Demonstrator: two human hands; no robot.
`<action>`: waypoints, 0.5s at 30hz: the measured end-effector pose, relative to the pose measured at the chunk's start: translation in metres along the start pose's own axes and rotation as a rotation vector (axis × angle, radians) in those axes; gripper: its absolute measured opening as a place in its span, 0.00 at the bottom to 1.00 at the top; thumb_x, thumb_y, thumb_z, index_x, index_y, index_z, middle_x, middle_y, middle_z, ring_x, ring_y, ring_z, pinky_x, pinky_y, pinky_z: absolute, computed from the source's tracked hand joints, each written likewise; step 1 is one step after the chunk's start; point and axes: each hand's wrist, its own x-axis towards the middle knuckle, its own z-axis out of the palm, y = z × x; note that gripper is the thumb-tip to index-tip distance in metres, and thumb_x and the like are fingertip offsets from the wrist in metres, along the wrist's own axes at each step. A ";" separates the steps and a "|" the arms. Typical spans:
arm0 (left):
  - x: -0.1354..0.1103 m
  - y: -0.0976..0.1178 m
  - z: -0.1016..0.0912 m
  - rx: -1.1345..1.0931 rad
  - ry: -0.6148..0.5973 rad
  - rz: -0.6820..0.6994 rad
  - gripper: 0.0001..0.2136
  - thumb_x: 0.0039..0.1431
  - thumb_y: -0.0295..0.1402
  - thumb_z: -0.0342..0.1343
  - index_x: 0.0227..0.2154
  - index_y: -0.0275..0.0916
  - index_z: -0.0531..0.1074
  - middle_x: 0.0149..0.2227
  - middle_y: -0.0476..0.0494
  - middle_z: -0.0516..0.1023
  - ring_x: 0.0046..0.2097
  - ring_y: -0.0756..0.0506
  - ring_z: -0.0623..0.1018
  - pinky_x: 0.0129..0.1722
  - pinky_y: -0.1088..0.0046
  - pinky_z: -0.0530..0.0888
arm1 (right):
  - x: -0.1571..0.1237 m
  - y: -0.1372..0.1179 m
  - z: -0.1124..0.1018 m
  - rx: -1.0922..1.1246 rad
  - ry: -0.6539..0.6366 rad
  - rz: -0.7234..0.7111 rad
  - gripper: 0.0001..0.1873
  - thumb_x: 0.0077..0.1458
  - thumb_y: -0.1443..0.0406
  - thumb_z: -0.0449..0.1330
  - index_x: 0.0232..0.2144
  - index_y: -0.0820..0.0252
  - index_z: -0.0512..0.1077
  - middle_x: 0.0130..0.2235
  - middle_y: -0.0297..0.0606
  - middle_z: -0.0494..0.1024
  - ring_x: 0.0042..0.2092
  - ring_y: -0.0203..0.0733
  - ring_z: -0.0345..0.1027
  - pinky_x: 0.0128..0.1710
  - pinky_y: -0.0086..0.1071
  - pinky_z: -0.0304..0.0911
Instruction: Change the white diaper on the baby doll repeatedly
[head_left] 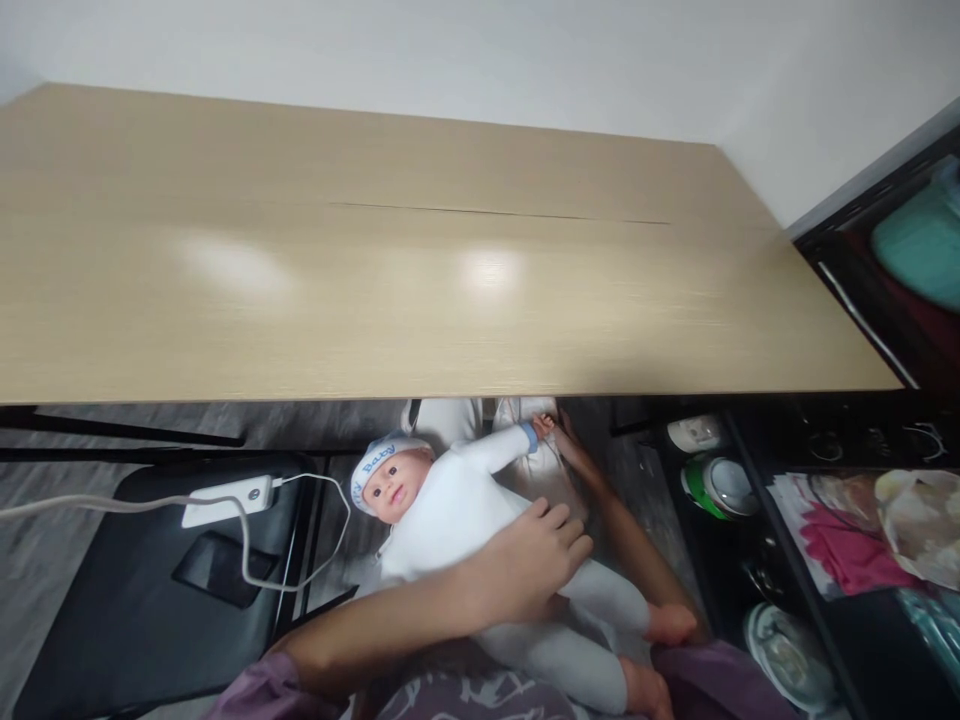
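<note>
A baby doll (457,510) in a white suit lies on its back across my lap, its head to the left in a cap with blue lettering. My left hand (536,560) lies across the doll's middle, fingers curled over its waist. Past the doll's outstretched arm, my right hand (570,440) reaches down below the table edge, beside a pale, creased item (529,455) that I cannot name. The fingers of that hand are mostly hidden. The doll's bare feet (660,650) point to the lower right.
A wooden table (450,300) spans the view ahead. On the left, a black stool (150,620) bears a white power bank (229,500) with a cable and a dark phone (221,568). Black shelving (757,480) with cans, jars and pink cloth (851,550) stands right.
</note>
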 end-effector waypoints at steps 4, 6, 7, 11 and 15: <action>-0.001 0.000 -0.003 0.007 0.017 0.026 0.21 0.66 0.43 0.71 0.51 0.33 0.74 0.49 0.40 0.80 0.51 0.38 0.74 0.48 0.59 0.67 | 0.000 -0.018 -0.011 -0.073 0.014 -0.059 0.31 0.66 0.48 0.65 0.63 0.58 0.76 0.64 0.54 0.78 0.71 0.62 0.66 0.74 0.62 0.60; -0.001 0.000 -0.004 0.017 0.022 0.037 0.21 0.66 0.44 0.72 0.50 0.34 0.75 0.48 0.40 0.80 0.51 0.38 0.74 0.48 0.59 0.67 | -0.001 -0.034 -0.008 -0.129 -0.045 -0.175 0.28 0.66 0.52 0.65 0.62 0.57 0.78 0.66 0.54 0.77 0.71 0.62 0.65 0.75 0.59 0.58; -0.001 0.000 -0.004 0.024 0.024 0.039 0.21 0.66 0.44 0.72 0.50 0.34 0.75 0.48 0.40 0.80 0.51 0.38 0.74 0.48 0.59 0.67 | -0.001 -0.042 -0.005 -0.160 -0.088 -0.234 0.26 0.67 0.54 0.64 0.62 0.57 0.79 0.65 0.54 0.78 0.71 0.62 0.66 0.75 0.58 0.59; -0.003 0.000 -0.001 0.040 0.019 0.021 0.22 0.65 0.46 0.72 0.50 0.34 0.75 0.48 0.40 0.81 0.50 0.38 0.74 0.49 0.58 0.68 | -0.005 -0.062 0.018 -0.228 -0.226 -0.319 0.28 0.60 0.58 0.66 0.61 0.56 0.80 0.62 0.53 0.80 0.70 0.63 0.66 0.76 0.56 0.60; -0.005 -0.001 -0.002 0.032 0.020 0.006 0.24 0.64 0.47 0.73 0.51 0.34 0.75 0.49 0.39 0.81 0.50 0.38 0.75 0.49 0.58 0.68 | -0.010 -0.067 0.038 -0.223 -0.258 -0.305 0.30 0.52 0.60 0.69 0.59 0.57 0.82 0.57 0.52 0.83 0.65 0.65 0.72 0.72 0.54 0.65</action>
